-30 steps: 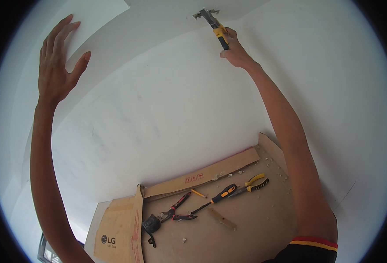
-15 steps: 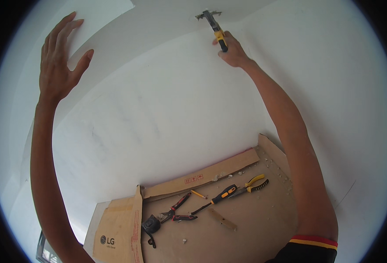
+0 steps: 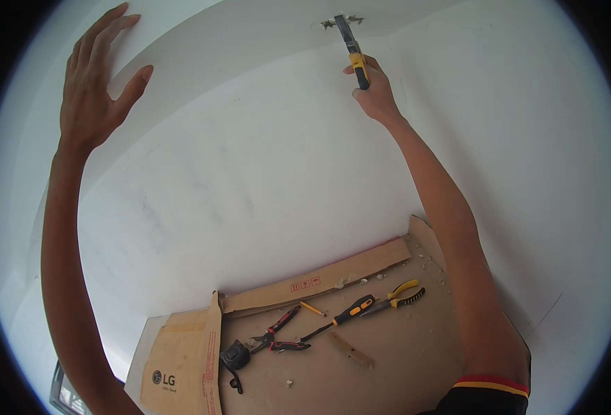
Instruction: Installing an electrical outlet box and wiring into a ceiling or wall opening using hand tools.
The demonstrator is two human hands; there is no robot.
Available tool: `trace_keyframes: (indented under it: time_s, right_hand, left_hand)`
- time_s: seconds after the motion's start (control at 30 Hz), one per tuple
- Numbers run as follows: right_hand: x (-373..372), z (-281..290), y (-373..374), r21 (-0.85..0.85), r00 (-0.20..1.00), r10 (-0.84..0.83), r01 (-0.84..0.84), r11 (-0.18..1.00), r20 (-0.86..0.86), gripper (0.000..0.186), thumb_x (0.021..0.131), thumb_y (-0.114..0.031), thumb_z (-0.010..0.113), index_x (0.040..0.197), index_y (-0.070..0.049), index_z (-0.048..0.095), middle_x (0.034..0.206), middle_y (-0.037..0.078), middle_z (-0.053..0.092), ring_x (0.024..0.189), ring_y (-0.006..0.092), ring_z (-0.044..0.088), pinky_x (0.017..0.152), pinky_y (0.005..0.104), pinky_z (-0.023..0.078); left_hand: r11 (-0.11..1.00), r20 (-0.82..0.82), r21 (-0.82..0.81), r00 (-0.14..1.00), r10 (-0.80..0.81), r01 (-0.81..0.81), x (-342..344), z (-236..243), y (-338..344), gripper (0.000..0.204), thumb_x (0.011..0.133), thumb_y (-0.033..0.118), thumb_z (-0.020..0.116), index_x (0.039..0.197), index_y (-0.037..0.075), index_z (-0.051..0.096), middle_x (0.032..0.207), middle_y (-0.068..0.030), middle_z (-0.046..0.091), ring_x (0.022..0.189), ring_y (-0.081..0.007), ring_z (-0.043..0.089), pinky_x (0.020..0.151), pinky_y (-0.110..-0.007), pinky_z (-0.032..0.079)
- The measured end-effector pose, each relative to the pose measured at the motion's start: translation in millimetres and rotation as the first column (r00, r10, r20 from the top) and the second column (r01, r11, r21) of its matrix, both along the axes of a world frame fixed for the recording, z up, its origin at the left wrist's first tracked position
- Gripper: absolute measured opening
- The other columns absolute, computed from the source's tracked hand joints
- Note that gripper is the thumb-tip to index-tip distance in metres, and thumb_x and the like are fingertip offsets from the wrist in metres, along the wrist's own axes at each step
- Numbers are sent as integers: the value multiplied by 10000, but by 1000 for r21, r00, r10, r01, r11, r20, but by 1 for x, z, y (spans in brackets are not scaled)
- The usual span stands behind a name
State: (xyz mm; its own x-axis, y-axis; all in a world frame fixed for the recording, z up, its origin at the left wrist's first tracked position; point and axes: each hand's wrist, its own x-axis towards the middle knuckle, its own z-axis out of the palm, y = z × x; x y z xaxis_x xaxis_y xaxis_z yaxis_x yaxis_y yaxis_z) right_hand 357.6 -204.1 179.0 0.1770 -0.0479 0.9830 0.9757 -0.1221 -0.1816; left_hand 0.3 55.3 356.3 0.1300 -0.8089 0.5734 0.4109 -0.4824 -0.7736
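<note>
My right hand (image 3: 376,88) is closed round a hand tool (image 3: 358,66) with a yellow-and-black handle and a long grey metal head; its exact kind is hard to make out. The head's tip meets a ragged hole (image 3: 329,24) broken in the white surface overhead. On the upper left, my left hand (image 3: 91,90) is raised with fingers apart and holds nothing. Its fingertips are close to the white surface; whether they touch it I cannot tell.
Below lies an opened cardboard box (image 3: 402,353) with crumbs of rubble. On it are a tape measure (image 3: 235,355), red-and-black pliers (image 3: 272,335), a pencil (image 3: 312,308), a screwdriver (image 3: 354,309), yellow-and-black pliers (image 3: 405,294) and a brown strip (image 3: 351,350). White walls (image 3: 250,173) rise around.
My right hand and the tool have shifted slightly right and down in view, and the tool's angle to the hole has changed a little. My left hand stays spread, slightly higher.
</note>
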Motion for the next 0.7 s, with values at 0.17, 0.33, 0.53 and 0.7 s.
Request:
trace_keyframes:
  time_s: [0.17, 0.33, 0.53, 0.7]
  right_hand:
    - [2, 4, 1, 28, 999, -31, 30, 999, 28, 494, 677, 100, 522, 1139, -38, 631, 1375, 91, 458, 1284, 277, 479, 1042, 358, 397]
    - [15, 15, 1, 13, 996, -86, 86, 996, -26, 539, 699, 83, 526, 1217, -41, 610, 1483, 80, 384, 1342, 271, 432, 1083, 357, 374]
    - [16, 20, 12, 104, 990, -71, 58, 993, 125, 593, 721, 60, 523, 1300, -53, 584, 1445, 86, 399, 1299, 291, 460, 1095, 372, 381]
    - [22, 29, -8, -126, 982, -170, 180, 976, 83, 648, 716, 48, 546, 1346, -102, 545, 1369, 107, 405, 1276, 301, 457, 1089, 394, 388]
  left_hand:
    - [1000, 6, -17, 1000, 1, -1, 1, -2, -1, 632, 887, 487, 622, 1434, 242, 421, 1538, -34, 389, 1396, -318, 385, 1104, -563, 382]
    - [999, -19, -2, 999, -34, 34, 1, -4, -7, 625, 888, 473, 627, 1431, 240, 425, 1536, -36, 392, 1399, -317, 382, 1102, -559, 387]
    - [1000, -13, 9, 999, -30, 30, -2, -2, -5, 621, 889, 475, 626, 1428, 237, 429, 1534, -37, 394, 1398, -312, 384, 1101, -559, 390]
    - [999, -30, -9, 999, -40, 40, 1, -2, -2, 626, 885, 472, 633, 1428, 240, 425, 1533, -35, 396, 1393, -312, 391, 1108, -563, 377]
